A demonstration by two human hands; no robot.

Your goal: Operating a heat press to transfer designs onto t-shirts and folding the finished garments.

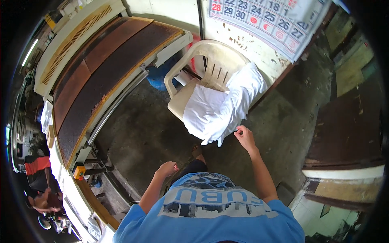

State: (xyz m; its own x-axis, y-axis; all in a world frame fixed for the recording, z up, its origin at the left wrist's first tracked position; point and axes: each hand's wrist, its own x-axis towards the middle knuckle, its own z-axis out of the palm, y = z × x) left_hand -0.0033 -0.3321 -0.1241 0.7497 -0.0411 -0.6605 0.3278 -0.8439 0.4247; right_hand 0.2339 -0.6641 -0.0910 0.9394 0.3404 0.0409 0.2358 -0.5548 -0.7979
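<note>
While the right hand (244,134) pinches the hanging edge of a white cloth (221,106) draped over a plastic chair (202,60), the left hand (167,168) hangs loosely curled, holding nothing.

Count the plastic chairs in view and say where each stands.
1. A cream plastic chair stands against the wall under the calendar, with white cloth draped over its seat. Others may be hidden outside the view.

Blue T-shirt (210,214) — short-sleeved (printed front)
</note>
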